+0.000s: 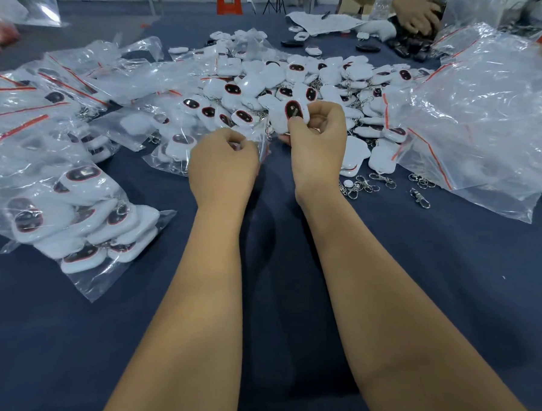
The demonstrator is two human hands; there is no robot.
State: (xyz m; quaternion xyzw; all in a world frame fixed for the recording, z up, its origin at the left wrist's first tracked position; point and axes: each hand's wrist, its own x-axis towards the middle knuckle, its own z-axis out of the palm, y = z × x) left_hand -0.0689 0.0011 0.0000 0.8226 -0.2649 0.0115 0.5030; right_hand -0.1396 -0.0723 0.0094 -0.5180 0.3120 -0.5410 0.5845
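Head view: the right hand [318,146] pinches a glossy white rounded fob [292,117] with a dark, red-rimmed window, at 12 o'clock from its wrist. The left hand [223,163] is curled at the edge of a clear bag [167,160]; whether it grips, I cannot tell. At 8 o'clock lies a crinkly zip bag [76,222] packed with fobs. A loose pile [288,75] sits behind on the blue cloth [284,299].

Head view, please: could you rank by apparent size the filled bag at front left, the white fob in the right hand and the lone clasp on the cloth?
1. filled bag, largest.
2. white fob, pinched in the right hand.
3. lone clasp, smallest, despite lying nearer the camera.
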